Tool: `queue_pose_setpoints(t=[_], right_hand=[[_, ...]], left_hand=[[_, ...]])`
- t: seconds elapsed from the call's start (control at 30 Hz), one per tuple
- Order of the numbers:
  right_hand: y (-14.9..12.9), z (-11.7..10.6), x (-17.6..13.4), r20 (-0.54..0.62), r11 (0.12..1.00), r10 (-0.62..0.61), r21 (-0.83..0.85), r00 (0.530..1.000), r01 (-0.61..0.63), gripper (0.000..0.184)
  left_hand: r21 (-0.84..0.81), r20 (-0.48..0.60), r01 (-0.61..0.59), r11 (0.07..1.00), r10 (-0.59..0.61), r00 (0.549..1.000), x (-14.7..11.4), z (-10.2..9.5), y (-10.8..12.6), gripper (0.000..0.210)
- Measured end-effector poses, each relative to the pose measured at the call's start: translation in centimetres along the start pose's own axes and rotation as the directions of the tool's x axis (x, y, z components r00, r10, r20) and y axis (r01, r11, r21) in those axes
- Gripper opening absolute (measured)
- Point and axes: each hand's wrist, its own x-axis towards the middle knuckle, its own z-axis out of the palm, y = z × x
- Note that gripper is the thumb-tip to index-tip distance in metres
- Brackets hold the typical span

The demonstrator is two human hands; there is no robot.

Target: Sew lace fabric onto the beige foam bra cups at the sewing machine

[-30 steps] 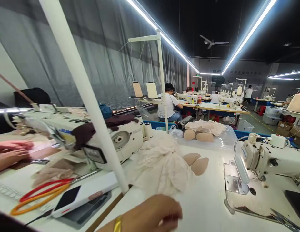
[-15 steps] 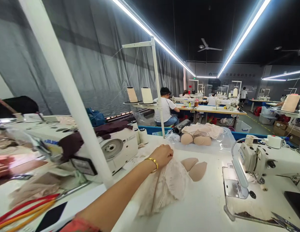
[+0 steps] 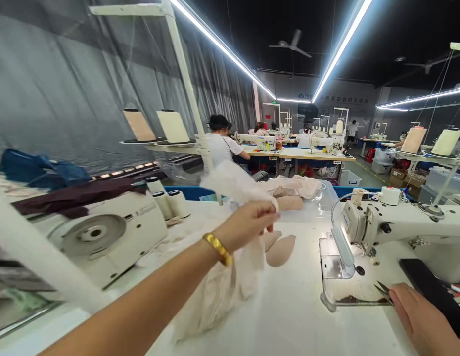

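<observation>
Cloth (image 3: 218,299): sheer and off-white, left of centre over the white table (image 3: 297,311), part lifted, the rest hanging below; the number of pieces cannot be told.
Left hand (image 3: 248,225): one, near the centre, fingers together and clamped on the lifted cloth; one gold bracelet (image 3: 217,248) circles the wrist.
Right hand (image 3: 425,321): one, at near right, fingers over one pair of scissors (image 3: 383,290), blades pointing left; whether they grip cannot be told.
Cups (image 3: 281,251): two, beige, overlapping on the table just right of the cloth.
Sewing machines: two close by, one on the right (image 3: 411,222), one on the left (image 3: 141,227).
Large thread cones: four, two far left (image 3: 173,127), two far right (image 3: 413,140).
Small spools (image 3: 178,202): three, white, beside the left machine.
Co-worker (image 3: 220,148): one seated beyond the table, in a white top; others farther off, too small to count.
</observation>
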Motion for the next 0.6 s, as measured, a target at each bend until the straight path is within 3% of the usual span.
queue_pose_setpoints(t=[0.1,0.17,0.23,0.3,0.4,0.53,0.6], right_hand=[[-6.6,-1.6,1.9,0.199,0.942,0.146,0.271,0.969,-0.197,0.034],[-10.0,-2.1,3.1,0.186,0.93,0.055,0.348,0.981,-0.118,0.021],[-12.2,-2.1,4.1,0.08,0.955,-0.113,0.283,0.99,0.087,0.01],[-13.3,-1.5,4.8,-0.011,0.972,-0.212,0.105,0.977,0.212,0.007],[-13.7,-0.1,5.5,-0.094,0.965,-0.257,-0.087,0.962,0.249,0.014],[-14.5,1.3,6.4,-0.114,0.951,-0.299,-0.122,0.947,0.286,0.016],[-15.0,1.4,6.5,-0.119,0.948,-0.314,-0.098,0.942,0.304,0.02]], left_hand=[[-0.16,0.377,0.095,0.983,-0.028,0.926,-2.9,6.3,-1.0,0.04],[-0.244,0.535,0.192,0.951,-0.033,0.844,-4.5,9.2,-2.0,0.047],[-0.315,0.633,0.298,0.901,-0.035,0.773,-5.3,10.8,-2.8,0.06],[-0.353,0.692,0.378,0.856,-0.034,0.721,-5.6,11.6,-3.3,0.07],[-0.376,0.736,0.409,0.832,0.0,0.677,-5.7,12.3,-3.6,0.068],[-0.415,0.747,0.393,0.821,0.06,0.662,-5.9,13.4,-3.2,0.045],[-0.409,0.751,0.396,0.822,0.057,0.658,-6.2,13.4,-3.2,0.044]])
